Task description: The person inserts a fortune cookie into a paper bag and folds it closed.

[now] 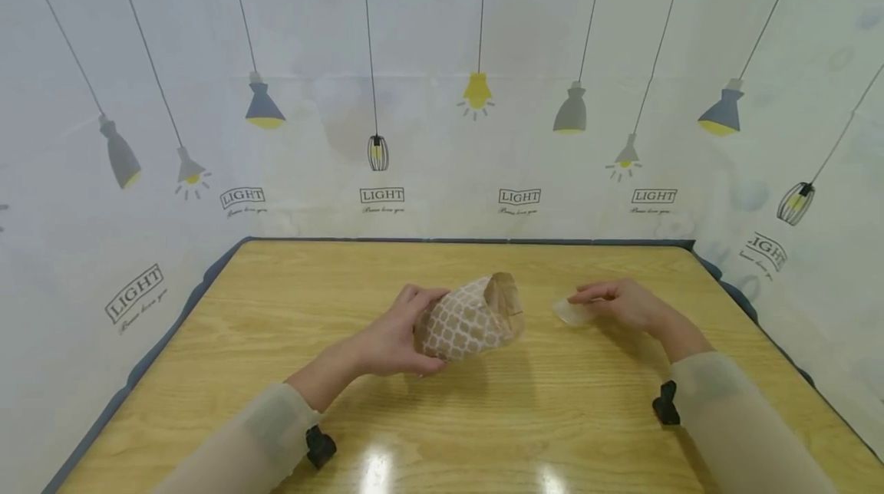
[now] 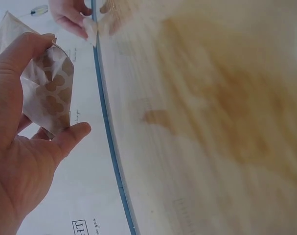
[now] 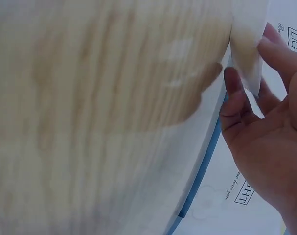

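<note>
My left hand (image 1: 394,339) grips a brown paper bag (image 1: 461,321) with a white lattice pattern, thumb on the near side and fingers on the far side. The bag is tilted above the table, its plain brown open mouth turned to the right. What it contains cannot be seen. To the right of it, apart from the bag, my right hand (image 1: 630,307) pinches a small, thin, translucent whitish piece (image 1: 568,313) between thumb and fingers. Closer up in the right wrist view, this whitish piece (image 3: 247,41) looks flat and sheet-like; its exact kind cannot be told.
Both hands are over a glossy wood-grain table (image 1: 276,302) with a dark blue edge. A pale wall covering (image 1: 428,41) printed with hanging lamps and "LIGHT" labels surrounds its back and sides. Small black clips (image 1: 321,446) sit at both sleeve cuffs.
</note>
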Motion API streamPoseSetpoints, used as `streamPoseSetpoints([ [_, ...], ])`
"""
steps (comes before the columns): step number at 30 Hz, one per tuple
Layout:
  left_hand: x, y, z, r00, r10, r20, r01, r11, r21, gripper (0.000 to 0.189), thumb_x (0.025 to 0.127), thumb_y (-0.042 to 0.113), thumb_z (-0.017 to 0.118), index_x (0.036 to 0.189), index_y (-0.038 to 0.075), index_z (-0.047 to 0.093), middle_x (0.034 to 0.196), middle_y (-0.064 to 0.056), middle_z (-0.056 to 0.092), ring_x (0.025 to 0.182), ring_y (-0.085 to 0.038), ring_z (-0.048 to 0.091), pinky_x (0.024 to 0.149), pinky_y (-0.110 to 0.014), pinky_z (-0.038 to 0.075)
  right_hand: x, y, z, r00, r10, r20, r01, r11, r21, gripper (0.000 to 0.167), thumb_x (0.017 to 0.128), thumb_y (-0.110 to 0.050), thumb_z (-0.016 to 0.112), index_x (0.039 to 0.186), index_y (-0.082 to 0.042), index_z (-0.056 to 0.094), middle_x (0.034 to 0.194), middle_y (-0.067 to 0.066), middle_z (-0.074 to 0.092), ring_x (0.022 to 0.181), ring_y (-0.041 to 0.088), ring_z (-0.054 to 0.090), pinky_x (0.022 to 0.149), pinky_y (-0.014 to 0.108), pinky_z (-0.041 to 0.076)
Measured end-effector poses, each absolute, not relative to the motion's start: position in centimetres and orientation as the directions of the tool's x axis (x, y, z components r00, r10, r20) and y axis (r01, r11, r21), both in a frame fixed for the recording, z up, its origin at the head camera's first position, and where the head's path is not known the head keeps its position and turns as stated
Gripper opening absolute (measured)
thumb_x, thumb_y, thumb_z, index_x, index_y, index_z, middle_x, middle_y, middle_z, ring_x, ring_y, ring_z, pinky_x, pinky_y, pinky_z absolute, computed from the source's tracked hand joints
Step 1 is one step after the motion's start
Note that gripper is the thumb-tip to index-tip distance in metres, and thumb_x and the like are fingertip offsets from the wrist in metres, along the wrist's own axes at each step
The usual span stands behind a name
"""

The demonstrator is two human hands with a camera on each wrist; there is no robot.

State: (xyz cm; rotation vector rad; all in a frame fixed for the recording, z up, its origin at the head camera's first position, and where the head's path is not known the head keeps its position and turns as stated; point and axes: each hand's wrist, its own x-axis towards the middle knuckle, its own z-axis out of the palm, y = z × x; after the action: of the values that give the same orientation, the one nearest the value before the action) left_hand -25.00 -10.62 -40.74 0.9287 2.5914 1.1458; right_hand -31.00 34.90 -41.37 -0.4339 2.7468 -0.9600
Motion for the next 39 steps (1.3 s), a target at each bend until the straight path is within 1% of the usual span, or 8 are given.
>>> streamPoseSetpoints([
  [4, -25.0, -10.6, -40.8, -0.796, 0.597, 0.096, 0.476, 0.521, 0.709, 0.105, 0.082, 0.025, 0.097, 0.168, 0.023, 0.036, 0.152, -0.013, 0.039, 0.139, -0.031, 0.047, 0.119, -0.059, 0.049, -30.5, 34.9, -41.2, -0.937, -0.326, -0.123, -0.19, 0.774, -0.603, 0.035, 0.113, -0.033, 0.062, 0.143, -0.02, 0.075, 0.155, 0.019, 0.064, 0.145, 0.049, 0.056, 0.114, 0.064, 0.051],
  [7, -25.0, -10.6, -40.8, -0.797, 0.597, 0.091, 0.472, 0.522, 0.71, 0.105, 0.083, 0.024, 0.097, 0.168, 0.023, 0.035, 0.153, -0.013, 0.039, 0.14, -0.031, 0.047, 0.119, -0.059, 0.049, -30.1, 34.9, -41.0, -0.929, -0.324, -0.177, -0.153, 0.774, -0.614, 0.04, 0.115, -0.033, 0.056, 0.15, -0.019, 0.07, 0.136, 0.022, 0.072, 0.104, 0.036, 0.07, 0.092, 0.048, 0.059],
  [11, -24.9, -10.5, -40.9, -0.798, 0.597, 0.086, 0.467, 0.522, 0.714, 0.105, 0.083, 0.024, 0.097, 0.168, 0.023, 0.035, 0.153, -0.013, 0.039, 0.14, -0.031, 0.047, 0.119, -0.059, 0.048, -29.7, 34.8, -40.6, -0.908, -0.338, -0.247, -0.097, 0.744, -0.661, 0.042, 0.116, -0.024, 0.05, 0.155, -0.015, 0.065, 0.101, 0.015, 0.067, 0.064, 0.019, 0.047, 0.064, 0.032, 0.047],
  [16, -24.8, -10.5, -40.9, -0.801, 0.593, 0.081, 0.459, 0.523, 0.718, 0.105, 0.083, 0.024, 0.097, 0.168, 0.023, 0.035, 0.153, -0.012, 0.039, 0.141, -0.031, 0.047, 0.12, -0.059, 0.048, -29.0, 34.8, -40.0, -0.887, -0.362, -0.288, -0.088, 0.743, -0.664, 0.046, 0.111, -0.027, 0.063, 0.155, -0.014, 0.062, 0.113, 0.014, 0.068, 0.072, 0.02, 0.054, 0.062, 0.033, 0.046],
  [24, -24.7, -10.3, -40.9, -0.796, 0.598, 0.092, 0.469, 0.514, 0.718, 0.105, 0.082, 0.02, 0.097, 0.167, 0.021, 0.036, 0.153, -0.014, 0.039, 0.14, -0.032, 0.047, 0.12, -0.06, 0.049, -28.1, 34.6, -40.3, -0.883, -0.41, -0.227, -0.182, 0.746, -0.64, 0.042, 0.105, -0.03, 0.075, 0.141, -0.013, 0.062, 0.129, 0.021, 0.066, 0.112, 0.033, 0.065, 0.09, 0.042, 0.055],
  [30, -24.6, -10.2, -40.9, -0.795, 0.599, 0.095, 0.472, 0.511, 0.718, 0.104, 0.082, 0.021, 0.097, 0.167, 0.02, 0.038, 0.153, -0.014, 0.039, 0.139, -0.031, 0.047, 0.119, -0.059, 0.049, -27.5, 34.2, -40.4, -0.864, -0.448, -0.229, -0.202, 0.726, -0.657, 0.037, 0.104, -0.028, 0.077, 0.135, -0.016, 0.063, 0.09, 0.004, 0.055, 0.083, 0.02, 0.05, 0.074, 0.032, 0.042],
  [36, -24.8, -10.2, -40.9, -0.792, 0.602, 0.102, 0.479, 0.508, 0.716, 0.104, 0.082, 0.022, 0.097, 0.167, 0.019, 0.038, 0.152, -0.014, 0.04, 0.139, -0.031, 0.047, 0.12, -0.06, 0.048, -26.4, 33.6, -40.3, -0.888, -0.418, -0.189, -0.144, 0.644, -0.751, 0.034, 0.106, -0.028, 0.075, 0.134, -0.012, 0.067, 0.12, 0.01, 0.06, 0.085, 0.019, 0.057, 0.07, 0.033, 0.052],
  [39, -24.9, -10.2, -40.8, -0.791, 0.603, 0.104, 0.482, 0.509, 0.713, 0.103, 0.082, 0.021, 0.096, 0.167, 0.018, 0.038, 0.152, -0.014, 0.04, 0.139, -0.031, 0.047, 0.12, -0.06, 0.048, -25.8, 33.1, -40.0, -0.907, -0.392, -0.157, -0.122, 0.6, -0.791, 0.038, 0.105, -0.028, 0.077, 0.136, -0.008, 0.069, 0.124, 0.015, 0.065, 0.082, 0.017, 0.059, 0.071, 0.036, 0.058],
])
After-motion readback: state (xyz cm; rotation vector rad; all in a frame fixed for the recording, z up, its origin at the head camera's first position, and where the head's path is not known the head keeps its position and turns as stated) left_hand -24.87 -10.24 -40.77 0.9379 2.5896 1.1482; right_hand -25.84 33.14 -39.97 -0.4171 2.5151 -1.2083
